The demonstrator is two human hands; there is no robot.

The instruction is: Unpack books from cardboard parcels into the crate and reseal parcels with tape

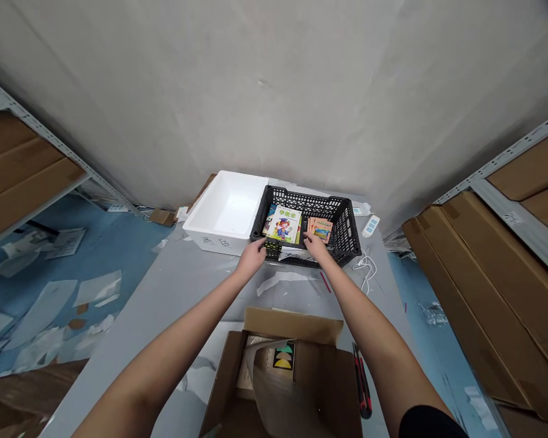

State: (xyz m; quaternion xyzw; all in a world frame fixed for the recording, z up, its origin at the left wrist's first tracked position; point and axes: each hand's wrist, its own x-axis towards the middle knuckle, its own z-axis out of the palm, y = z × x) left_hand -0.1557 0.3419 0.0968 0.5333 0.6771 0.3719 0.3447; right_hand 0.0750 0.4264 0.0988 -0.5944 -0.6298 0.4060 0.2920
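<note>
A black plastic crate [352, 230] stands on the grey table, with a white-covered picture book [284, 225] at its left and small orange booklets [320, 230] at its right. My left hand [252, 257] is closed at the crate's front left corner, by the near rim. Over the near rim, my right hand [315, 244] reaches in between the book and the booklets, its fingers bent; whether it holds anything is too small to tell. Beside the crate on the left sits a white foam box [226, 207]. An opened cardboard box [296, 325] with books and wrapping inside is nearest to me.
Red and black cutters [362, 383] lie right of the cardboard box. A white power strip [371, 226] and a cable [368, 267] are right of the crate. Shelves with cartons [484, 292] flank the table, and scraps of wrapping [41, 313] litter the blue floor.
</note>
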